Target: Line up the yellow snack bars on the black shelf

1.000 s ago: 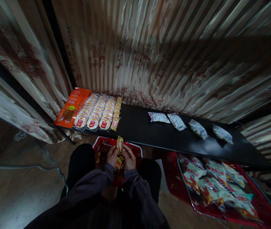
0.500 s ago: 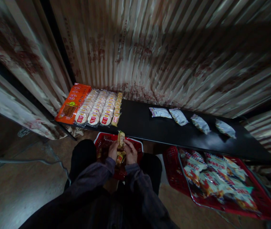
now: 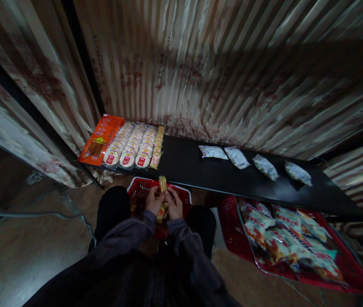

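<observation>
My left hand [image 3: 153,201] and my right hand [image 3: 174,203] are closed together on a stack of small yellow snack packets [image 3: 162,184], held upright over a red basket [image 3: 183,195] between my knees. The packets stick up above my fingers, and more yellow wrapping shows between my palms. Just beyond them runs a black shelf [image 3: 187,164]. On its left end lie rows of round white-and-red packets [image 3: 132,147], a column of yellow packets [image 3: 157,148] and an orange pack [image 3: 101,138].
Several white packets [image 3: 237,157] lie spaced along the shelf to the right. A second red basket [image 3: 229,221] at the right holds several red-and-white snack bags [image 3: 283,238]. Striped curtains hang behind the shelf. Bare floor and a cable lie to the left.
The stack of yellow packets has stayed in both hands over the basket, drawn slightly lower and closer between the fingers. The camera shifted a little.
</observation>
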Demonstrator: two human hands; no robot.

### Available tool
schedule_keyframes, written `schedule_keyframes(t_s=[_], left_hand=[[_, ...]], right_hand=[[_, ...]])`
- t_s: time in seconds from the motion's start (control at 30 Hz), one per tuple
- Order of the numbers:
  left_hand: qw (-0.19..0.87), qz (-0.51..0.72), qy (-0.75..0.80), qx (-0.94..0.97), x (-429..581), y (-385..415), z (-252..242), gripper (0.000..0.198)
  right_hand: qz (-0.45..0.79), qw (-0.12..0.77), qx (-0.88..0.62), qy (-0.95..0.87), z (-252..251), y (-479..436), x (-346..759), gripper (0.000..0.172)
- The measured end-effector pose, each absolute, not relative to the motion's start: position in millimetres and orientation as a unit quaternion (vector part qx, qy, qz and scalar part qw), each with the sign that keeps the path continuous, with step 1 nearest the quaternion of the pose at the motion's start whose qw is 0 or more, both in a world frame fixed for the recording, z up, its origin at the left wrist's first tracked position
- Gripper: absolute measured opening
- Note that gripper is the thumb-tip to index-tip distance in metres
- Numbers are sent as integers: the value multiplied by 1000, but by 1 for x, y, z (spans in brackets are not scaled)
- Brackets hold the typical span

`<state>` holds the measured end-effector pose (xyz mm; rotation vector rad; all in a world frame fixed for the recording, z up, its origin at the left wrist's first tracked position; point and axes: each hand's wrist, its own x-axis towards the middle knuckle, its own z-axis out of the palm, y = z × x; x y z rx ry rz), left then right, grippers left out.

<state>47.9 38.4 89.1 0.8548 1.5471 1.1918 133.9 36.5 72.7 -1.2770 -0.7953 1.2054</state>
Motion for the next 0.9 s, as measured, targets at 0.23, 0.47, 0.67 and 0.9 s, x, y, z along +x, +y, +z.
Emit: schedule_keyframes(t_s=[0.23,0.47,0.67,0.9], left_hand=[[396,440,674,441,50,31,96,29],[358,446,652,497,49,21,101,34],[333,469,629,524,51,10,97,35],[323,459,624,544,53,-2,102,32]], right_hand=[[533,581,-524,-323,87,33,133,38],[530,581,-519,-334,89,30,136,43],[519,588,-526,-329,91,24,139,45],[521,588,-535,-312,83,24,143,52]])
